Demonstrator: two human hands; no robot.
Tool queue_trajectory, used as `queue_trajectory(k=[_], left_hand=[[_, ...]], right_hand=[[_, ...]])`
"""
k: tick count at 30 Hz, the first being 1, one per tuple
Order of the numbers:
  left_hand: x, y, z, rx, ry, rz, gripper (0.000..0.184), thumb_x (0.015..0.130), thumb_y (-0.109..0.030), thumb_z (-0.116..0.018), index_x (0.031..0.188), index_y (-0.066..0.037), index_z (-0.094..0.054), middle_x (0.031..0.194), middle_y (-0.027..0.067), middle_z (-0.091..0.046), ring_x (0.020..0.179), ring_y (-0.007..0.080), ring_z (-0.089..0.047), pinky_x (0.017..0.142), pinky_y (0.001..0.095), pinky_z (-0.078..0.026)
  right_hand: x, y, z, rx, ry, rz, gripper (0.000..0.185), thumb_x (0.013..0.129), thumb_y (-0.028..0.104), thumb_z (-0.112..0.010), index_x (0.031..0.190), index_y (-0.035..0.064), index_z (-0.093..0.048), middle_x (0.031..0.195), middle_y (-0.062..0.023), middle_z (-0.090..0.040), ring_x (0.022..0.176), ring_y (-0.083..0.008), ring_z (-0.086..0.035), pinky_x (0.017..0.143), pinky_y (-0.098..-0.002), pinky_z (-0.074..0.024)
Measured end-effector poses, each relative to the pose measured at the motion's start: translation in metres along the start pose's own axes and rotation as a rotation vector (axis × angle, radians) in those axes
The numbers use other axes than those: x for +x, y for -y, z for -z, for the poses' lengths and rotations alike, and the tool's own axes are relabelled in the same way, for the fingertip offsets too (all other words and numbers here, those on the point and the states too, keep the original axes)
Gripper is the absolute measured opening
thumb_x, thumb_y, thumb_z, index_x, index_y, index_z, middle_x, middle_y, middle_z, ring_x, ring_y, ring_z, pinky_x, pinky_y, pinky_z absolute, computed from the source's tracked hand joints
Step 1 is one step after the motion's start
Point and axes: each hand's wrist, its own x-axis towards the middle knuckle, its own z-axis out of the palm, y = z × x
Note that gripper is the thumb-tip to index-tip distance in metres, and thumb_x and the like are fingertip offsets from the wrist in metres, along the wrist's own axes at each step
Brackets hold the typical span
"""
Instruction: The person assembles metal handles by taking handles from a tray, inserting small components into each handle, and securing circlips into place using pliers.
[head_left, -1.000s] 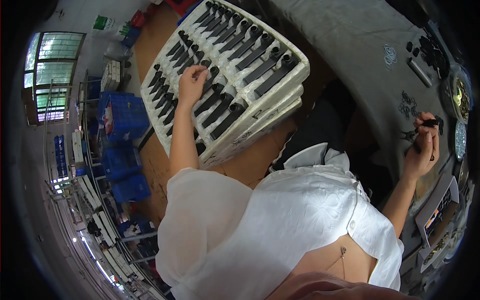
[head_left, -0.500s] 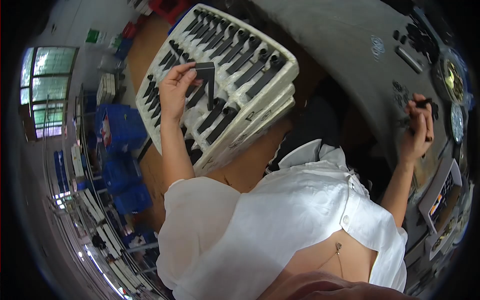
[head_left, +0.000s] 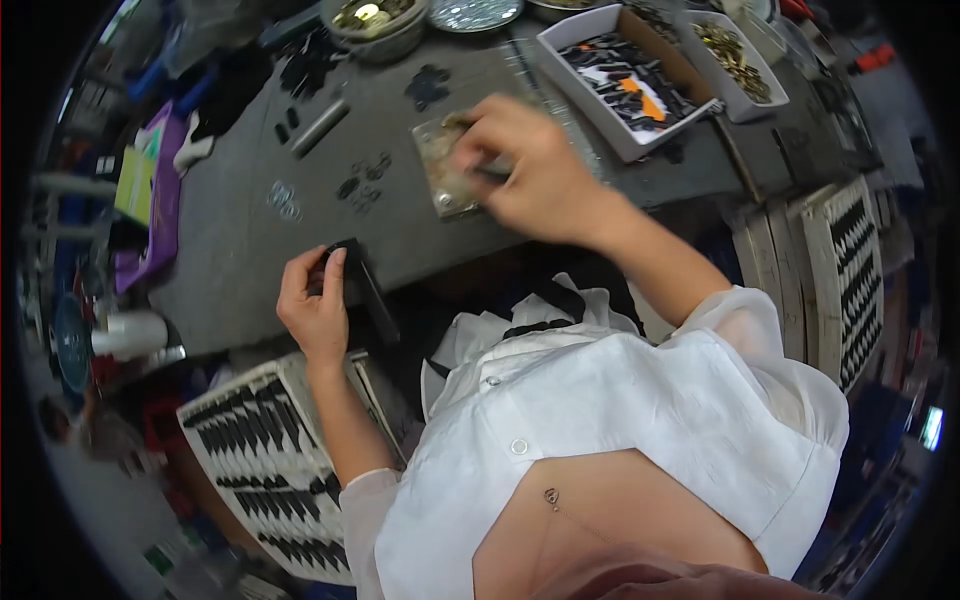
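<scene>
The table (head_left: 225, 270) is spreading across the upper view, while the tray (head_left: 298, 388) of black bars is standing near the left arm. The white box (head_left: 672, 135) is sitting to the right on the table, dark and orange pieces filling it, and the plate (head_left: 435, 165) is lying nearer the middle. What has just changed is the side being faced: half a second earlier the left hand (head_left: 318, 305) was hovering over the tray with the bar (head_left: 375, 295), and now it is bringing that bar to the table's edge. The work seems to be shifting from tray to table, putting the bar near the small parts. The left hand is gripping the bar by its upper end, the rest slanting down past the edge. The right hand (head_left: 530, 170) is blurring over the plate, fingers curling; something dark is showing at them, but whether it is being gripped I cannot tell. Beyond the bar, black rings (head_left: 365, 180) and paler rings (head_left: 283, 200) are lying in loose clusters. No brand, label or writing is showing readably anywhere.
</scene>
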Motion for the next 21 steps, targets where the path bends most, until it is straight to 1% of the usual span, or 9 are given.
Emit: queue_trajectory(k=[1, 2, 5, 8, 11, 16, 18, 19, 21], left_hand=[[0.005, -0.002, -0.006, 0.187, -0.007, -0.189, 0.019, 0.080, -0.009, -0.070, 0.094, 0.002, -0.062, 0.081, 0.0053, -0.061, 0.072, 0.0119, -0.057, 0.066, 0.0248, -0.047], [0.007, -0.001, -0.009, 0.179, 0.003, -0.203, 0.019, 0.080, -0.009, -0.070, 0.094, 0.002, -0.062, 0.081, 0.0053, -0.061, 0.072, 0.0119, -0.057, 0.066, 0.0248, -0.047], [0.012, 0.004, -0.019, 0.034, -0.039, -0.007, 0.017, 0.077, -0.010, -0.072, 0.086, 0.001, -0.062, 0.081, 0.0083, -0.060, 0.073, 0.0175, -0.057, 0.067, 0.0278, -0.047], [0.019, 0.006, -0.012, 0.262, 0.087, -0.232, 0.018, 0.076, -0.012, -0.072, 0.080, 0.001, -0.060, 0.080, 0.0095, -0.058, 0.071, 0.0223, -0.057, 0.066, 0.0286, -0.046], [0.024, -0.012, -0.006, 0.355, 0.207, -0.219, 0.020, 0.075, -0.013, -0.072, 0.078, 0.002, -0.058, 0.082, 0.0106, -0.058, 0.071, 0.0276, -0.056, 0.066, 0.0318, -0.046], [0.032, -0.013, 0.000, 0.498, 0.385, -0.315, 0.023, 0.072, -0.014, -0.073, 0.078, 0.002, -0.059, 0.087, 0.0122, -0.060, 0.078, 0.0324, -0.058, 0.069, 0.0347, -0.046], [0.034, -0.006, 0.001, 0.441, 0.380, -0.273, 0.022, 0.072, -0.014, -0.074, 0.078, 0.003, -0.060, 0.086, 0.0124, -0.061, 0.078, 0.0302, -0.059, 0.070, 0.0332, -0.046], [0.035, -0.001, 0.003, 0.377, 0.374, -0.240, 0.022, 0.072, -0.013, -0.074, 0.079, 0.003, -0.060, 0.085, 0.0127, -0.062, 0.078, 0.0280, -0.060, 0.070, 0.0318, -0.046], [0.031, 0.009, 0.005, 0.257, 0.278, -0.135, 0.021, 0.073, -0.012, -0.074, 0.078, 0.004, -0.060, 0.085, 0.0121, -0.063, 0.078, 0.0254, -0.060, 0.070, 0.0305, -0.046]], right_hand=[[0.001, -0.015, 0.022, -0.116, -0.025, -0.098, 0.016, 0.066, 0.007, -0.069, 0.080, 0.0026, -0.063, 0.089, -0.0123, -0.058, 0.085, -0.0301, -0.059, 0.075, -0.0369, -0.0484], [0.005, -0.026, 0.047, -0.258, -0.004, -0.226, 0.017, 0.071, 0.011, -0.067, 0.085, 0.0020, -0.065, 0.092, -0.0136, -0.060, 0.088, -0.0312, -0.059, 0.078, -0.0382, -0.0481], [0.013, -0.081, 0.104, -0.635, 0.046, -0.429, 0.021, 0.077, 0.019, -0.065, 0.083, -0.0012, -0.066, 0.083, -0.0196, -0.065, 0.080, -0.0347, -0.063, 0.075, -0.0423, -0.0492], [0.028, -0.078, 0.121, -0.736, 0.399, -0.750, 0.022, 0.078, 0.011, -0.062, 0.096, -0.0006, -0.066, 0.094, -0.0224, -0.063, 0.089, -0.0334, -0.062, 0.078, -0.0392, -0.0476], [0.021, -0.112, 0.116, -0.837, 0.571, -0.555, 0.028, 0.075, 0.007, -0.058, 0.102, 0.0023, -0.065, 0.095, -0.0220, -0.063, 0.093, -0.0327, -0.061, 0.081, -0.0402, -0.0473], [0.024, -0.132, 0.118, -0.754, 0.591, -0.665, 0.040, 0.073, 0.005, -0.056, 0.112, 0.0045, -0.061, 0.089, -0.0210, -0.065, 0.087, -0.0315, -0.064, 0.079, -0.0409, -0.0485], [0.029, -0.127, 0.120, -0.704, 0.667, -0.673, 0.038, 0.075, 0.002, -0.050, 0.112, 0.0013, -0.058, 0.088, -0.0191, -0.064, 0.058, -0.0287, -0.065, 0.046, -0.0361, -0.0542], [0.026, -0.136, 0.120, -0.760, 0.687, -0.643, 0.030, 0.074, 0.003, -0.052, 0.103, 0.0012, -0.060, 0.086, -0.0192, -0.064, 0.059, -0.0285, -0.065, 0.049, -0.0365, -0.0547], [0.024, -0.122, 0.119, -0.795, 0.647, -0.528, 0.025, 0.074, 0.007, -0.055, 0.097, 0.0018, -0.062, 0.087, -0.0213, -0.063, 0.084, -0.0340, -0.064, 0.074, -0.0435, -0.0513]])
